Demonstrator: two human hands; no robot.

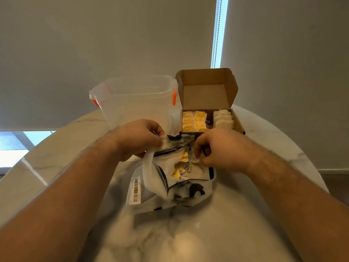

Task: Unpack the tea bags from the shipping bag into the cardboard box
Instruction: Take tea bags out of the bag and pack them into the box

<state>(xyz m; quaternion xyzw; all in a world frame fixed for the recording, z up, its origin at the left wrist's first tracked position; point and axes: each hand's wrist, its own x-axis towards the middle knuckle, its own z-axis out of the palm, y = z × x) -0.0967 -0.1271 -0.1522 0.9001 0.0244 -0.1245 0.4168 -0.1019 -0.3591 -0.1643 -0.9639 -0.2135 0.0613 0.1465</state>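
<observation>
Left hand [138, 138]: I pinch the bag's far lip, holding the mouth wide for access.
Right hand [217, 148]: fingers closed on tea bag strings at the mouth, ready to lift.
Shipping bag [170, 188]: flat on the table [245, 214], tea bags [179, 168] inside.
Cardboard box [207, 103]: just beyond, lid upright, two compartments partly filled.
Plastic tub [139, 103]: left of box, clear of my path.

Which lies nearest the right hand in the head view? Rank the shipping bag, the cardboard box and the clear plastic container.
1. Shipping bag: right hand reaches into its mouth, fingers pinching inside.
2. Cardboard box: just behind the hand.
3. Clear plastic container: behind, across to the left.
</observation>
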